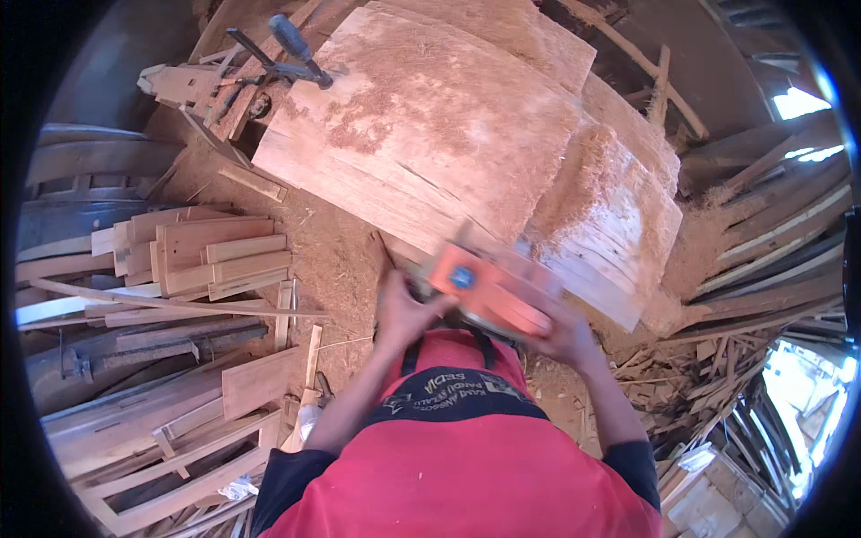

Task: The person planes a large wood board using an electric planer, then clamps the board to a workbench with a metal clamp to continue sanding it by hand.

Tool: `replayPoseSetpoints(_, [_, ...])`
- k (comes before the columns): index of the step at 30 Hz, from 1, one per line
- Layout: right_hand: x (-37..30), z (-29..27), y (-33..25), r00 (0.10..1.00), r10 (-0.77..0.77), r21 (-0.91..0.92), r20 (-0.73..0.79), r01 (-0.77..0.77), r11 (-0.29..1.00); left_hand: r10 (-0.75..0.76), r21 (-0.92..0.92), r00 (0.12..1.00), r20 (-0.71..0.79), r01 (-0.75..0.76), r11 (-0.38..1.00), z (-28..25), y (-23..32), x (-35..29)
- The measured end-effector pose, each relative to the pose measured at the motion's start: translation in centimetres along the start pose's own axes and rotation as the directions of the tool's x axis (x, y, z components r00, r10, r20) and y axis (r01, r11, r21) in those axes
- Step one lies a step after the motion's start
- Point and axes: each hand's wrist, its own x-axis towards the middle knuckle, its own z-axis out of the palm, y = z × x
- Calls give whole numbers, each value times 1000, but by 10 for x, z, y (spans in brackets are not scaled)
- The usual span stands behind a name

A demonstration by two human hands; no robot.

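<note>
My right hand (565, 330) is wrapped round the right end of an orange electric planer (498, 291) with a blue knob on top. The tool is held just in front of my body, at the near edge of a broad wooden board (421, 117), and is a little blurred. My left hand (408, 312) curls at the planer's left end, its thumb against the body; its other fingers are partly hidden. Shavings lie scattered over the board. A clamp with a blue handle (296, 49) grips its far left corner.
More boards (610, 224) lie to the right, heaped with sawdust. Cut wood blocks (215, 247) are stacked at left, above a wooden frame (179, 475). Long planks (780, 242) and an offcut pile (691, 377) line the right side. Sawdust covers the floor (332, 242).
</note>
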Motion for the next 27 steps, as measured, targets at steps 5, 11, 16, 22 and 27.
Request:
replayPoseSetpoints(5, [-44,-22,21,989,129,48,68,-133,990,-69,-15,985,159,72,997,36,13,-16])
replayPoseSetpoints(11, [23,15,-14,1000,11,-18,17,-10,1000,-89,-161,995,-36,83,983,1,-44,22])
replayPoseSetpoints(16, [116,51,-73,998,-67,65,7,66,996,-117,-282,981,-153,70,957,-82,-64,69])
replayPoseSetpoints(22, [220,93,-145,992,-120,110,31,116,987,-129,-211,913,-388,48,976,-174,-106,130])
replayPoseSetpoints(27, [303,130,-197,976,-214,150,-37,217,965,-75,-207,892,-446,-21,978,-251,-131,185])
